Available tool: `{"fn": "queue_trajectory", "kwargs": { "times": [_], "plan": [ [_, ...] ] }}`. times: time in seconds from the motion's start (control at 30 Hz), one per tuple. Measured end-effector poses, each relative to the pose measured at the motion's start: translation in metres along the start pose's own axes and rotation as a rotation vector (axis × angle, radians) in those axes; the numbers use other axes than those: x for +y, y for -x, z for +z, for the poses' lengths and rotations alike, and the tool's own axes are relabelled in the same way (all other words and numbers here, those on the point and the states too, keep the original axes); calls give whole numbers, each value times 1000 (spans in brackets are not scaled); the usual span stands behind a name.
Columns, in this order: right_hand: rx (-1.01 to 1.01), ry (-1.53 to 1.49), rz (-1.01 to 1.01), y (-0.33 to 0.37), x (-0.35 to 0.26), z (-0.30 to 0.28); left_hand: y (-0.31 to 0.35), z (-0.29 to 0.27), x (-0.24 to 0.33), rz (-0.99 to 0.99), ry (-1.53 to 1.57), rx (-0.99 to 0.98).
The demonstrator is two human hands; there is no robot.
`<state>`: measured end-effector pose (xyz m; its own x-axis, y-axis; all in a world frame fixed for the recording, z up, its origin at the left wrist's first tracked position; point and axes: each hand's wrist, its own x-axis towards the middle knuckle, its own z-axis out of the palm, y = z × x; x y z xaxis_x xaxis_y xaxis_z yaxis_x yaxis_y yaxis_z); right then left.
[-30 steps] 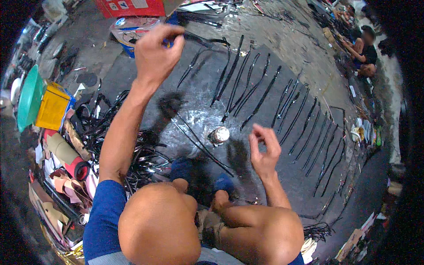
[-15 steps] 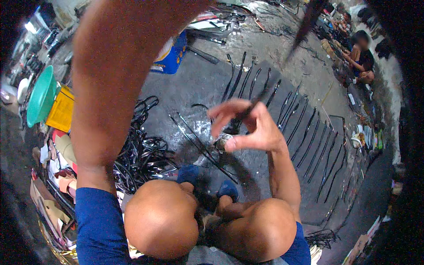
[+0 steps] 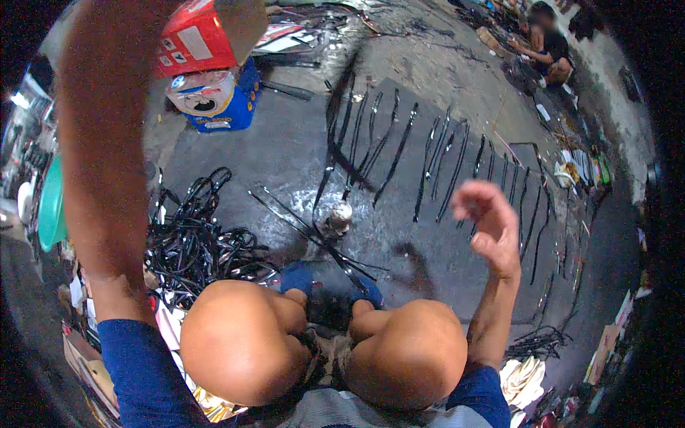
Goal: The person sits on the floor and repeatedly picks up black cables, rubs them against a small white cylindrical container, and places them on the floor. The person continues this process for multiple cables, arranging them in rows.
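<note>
My left forearm [image 3: 103,178] rises along the left side, and its hand lies beyond the upper edge. Over the right part of the grey mat [image 3: 278,160], my right hand [image 3: 489,225] hangs with curled fingers and thumb apart, nothing between them. Beneath and beyond it, several black strips [image 3: 396,158] lie side by side in a slanting row. A blurred black strip [image 3: 338,118] stretches over the row's left end; whether anything holds it is unclear. Before my feet, more black strips [image 3: 303,227] cross beside a small shiny round object [image 3: 338,215]. A tangled heap of black strips [image 3: 207,246] lies left.
A blue box [image 3: 232,107] stands beyond the heap, with a red box [image 3: 196,41] above it. At the left is a green basin [image 3: 51,203]. Another person [image 3: 546,50] sits at the far right. A small black bundle [image 3: 539,342] lies near my right knee.
My right hand has moved right, away from the dark strip it was around. The blurred strip now appears farther left. My view has shifted, bringing the red box into sight.
</note>
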<state>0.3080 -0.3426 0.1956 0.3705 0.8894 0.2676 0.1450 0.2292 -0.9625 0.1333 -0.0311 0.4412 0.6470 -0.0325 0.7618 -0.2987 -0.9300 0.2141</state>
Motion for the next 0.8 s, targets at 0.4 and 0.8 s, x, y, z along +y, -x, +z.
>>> {"fn": "queue_trajectory", "kwargs": {
  "times": [0.4,0.8],
  "plan": [
    [433,263,-116,-53,10,63,125,184,21,-730,720,-47],
    [311,785,-311,-41,72,93,235,226,-3,-1210,1144,77]
  ]
}}
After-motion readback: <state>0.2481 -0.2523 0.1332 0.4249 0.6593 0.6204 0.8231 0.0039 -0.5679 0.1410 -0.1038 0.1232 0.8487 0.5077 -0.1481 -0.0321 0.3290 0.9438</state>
